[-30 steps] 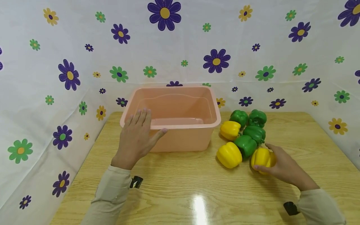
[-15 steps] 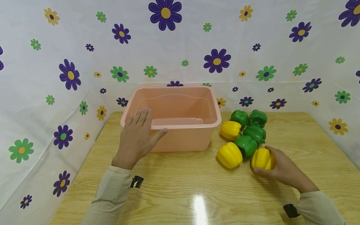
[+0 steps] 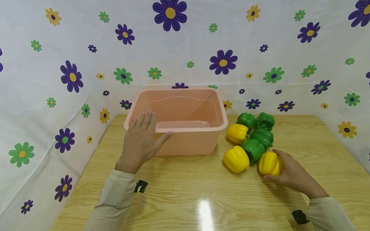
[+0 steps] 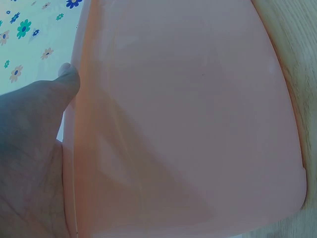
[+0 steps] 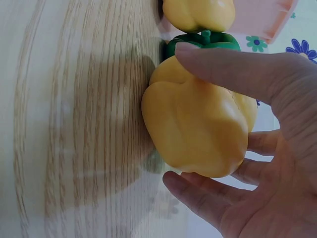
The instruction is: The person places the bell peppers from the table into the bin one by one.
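My left hand (image 3: 139,142) rests with straight fingers over the near rim of a pink plastic bin (image 3: 188,142), toward its left side. In the left wrist view, its thumb (image 4: 69,82) lies along the bin's rim beside the smooth outer wall. My right hand (image 3: 296,175) grips a yellow bell pepper (image 3: 269,164) at the near right end of the pepper group. From the right wrist, the thumb (image 5: 223,67) lies across one side of this yellow bell pepper (image 5: 198,124), with fingers around the other side. The pepper sits at the wooden tabletop.
Left of the held pepper lie a yellow pepper (image 3: 236,159) and a green pepper (image 3: 252,150). Farther back are another yellow pepper (image 3: 237,133) and several green ones (image 3: 264,121). A flower-printed cloth (image 3: 185,41) hangs behind and beside the wooden table (image 3: 173,192).
My right thumb shifts slightly along the near side of the yellow bell pepper. The left hand, the bin and the other peppers stay in place.
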### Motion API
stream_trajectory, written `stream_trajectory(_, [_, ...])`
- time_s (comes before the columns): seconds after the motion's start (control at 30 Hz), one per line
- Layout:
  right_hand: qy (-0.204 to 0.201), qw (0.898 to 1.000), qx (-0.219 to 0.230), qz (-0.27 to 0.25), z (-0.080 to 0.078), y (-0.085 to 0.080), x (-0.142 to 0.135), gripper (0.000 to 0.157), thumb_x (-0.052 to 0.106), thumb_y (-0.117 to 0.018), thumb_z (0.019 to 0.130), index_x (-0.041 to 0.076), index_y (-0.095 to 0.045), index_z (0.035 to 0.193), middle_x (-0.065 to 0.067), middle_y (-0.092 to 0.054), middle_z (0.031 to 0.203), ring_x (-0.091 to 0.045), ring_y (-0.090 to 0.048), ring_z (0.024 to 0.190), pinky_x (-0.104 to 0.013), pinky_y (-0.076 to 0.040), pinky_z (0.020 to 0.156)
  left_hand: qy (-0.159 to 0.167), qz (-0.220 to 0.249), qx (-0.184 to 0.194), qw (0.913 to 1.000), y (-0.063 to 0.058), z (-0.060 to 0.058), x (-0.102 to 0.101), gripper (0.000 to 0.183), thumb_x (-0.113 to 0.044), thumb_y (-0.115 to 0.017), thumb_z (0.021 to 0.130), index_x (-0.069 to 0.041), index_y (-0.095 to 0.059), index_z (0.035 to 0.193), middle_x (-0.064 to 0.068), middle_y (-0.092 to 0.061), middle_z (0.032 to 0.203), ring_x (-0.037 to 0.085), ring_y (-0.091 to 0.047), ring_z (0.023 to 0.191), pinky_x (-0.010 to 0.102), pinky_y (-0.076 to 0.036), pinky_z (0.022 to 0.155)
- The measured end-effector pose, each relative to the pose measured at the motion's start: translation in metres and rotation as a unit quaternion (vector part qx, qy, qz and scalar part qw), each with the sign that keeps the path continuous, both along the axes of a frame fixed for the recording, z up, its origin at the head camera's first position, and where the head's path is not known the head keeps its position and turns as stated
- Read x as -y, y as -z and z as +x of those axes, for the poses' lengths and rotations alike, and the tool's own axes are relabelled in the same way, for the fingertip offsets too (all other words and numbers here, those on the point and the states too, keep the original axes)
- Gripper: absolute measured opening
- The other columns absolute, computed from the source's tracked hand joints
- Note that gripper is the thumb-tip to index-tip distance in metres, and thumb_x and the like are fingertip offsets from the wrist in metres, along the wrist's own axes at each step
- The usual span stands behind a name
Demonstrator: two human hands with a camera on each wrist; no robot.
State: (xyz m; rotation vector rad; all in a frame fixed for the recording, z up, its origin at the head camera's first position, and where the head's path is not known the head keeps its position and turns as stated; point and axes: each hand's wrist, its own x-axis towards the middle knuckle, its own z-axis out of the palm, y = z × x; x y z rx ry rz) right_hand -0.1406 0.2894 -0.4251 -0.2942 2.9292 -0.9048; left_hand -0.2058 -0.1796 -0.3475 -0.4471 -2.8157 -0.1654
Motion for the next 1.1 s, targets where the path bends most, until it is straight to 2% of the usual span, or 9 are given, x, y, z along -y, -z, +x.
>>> stream_trajectory(0.2, [-0.003,1.0,-0.003,-0.001,0.0002,0.0012,-0.0019,0.103,0.031,-0.092,0.076,-0.016,-0.032,0.145,-0.037,-0.046,0.134,-0.044,-0.055,0.108,-0.061,-0.05,0.089,-0.002,0.0,0.001,1.0,-0.0002,-0.0001,-0.0007,0.096,-0.069,-0.043,0.099,0.006,-0.027,0.157,0.023,-0.028,0.163,0.04,-0.024,0.15,0.053,-0.016,0.123])
stream_trajectory(0.57, [-0.012,1.0,-0.015,-0.005,0.0002,0.001,-0.002,0.095,0.026,-0.092,0.075,-0.014,-0.038,0.142,-0.033,-0.053,0.126,-0.037,-0.057,0.102,-0.053,-0.052,0.083,-0.003,-0.005,0.002,1.0,-0.0011,0.0005,-0.0009,0.097,-0.069,-0.043,0.099,0.006,-0.026,0.157,0.023,-0.026,0.163,0.04,-0.023,0.151,0.053,-0.016,0.123])
stream_trajectory(1.1, [0.003,1.0,-0.014,-0.004,0.0021,0.0015,-0.0042,0.09,0.026,-0.091,0.076,-0.015,-0.043,0.139,-0.036,-0.053,0.13,-0.043,-0.059,0.107,-0.054,-0.054,0.084,-0.003,-0.008,0.002,1.0,-0.0005,-0.0011,0.0003,0.098,-0.071,-0.039,0.099,0.006,-0.025,0.157,0.023,-0.026,0.163,0.04,-0.022,0.151,0.054,-0.015,0.123])
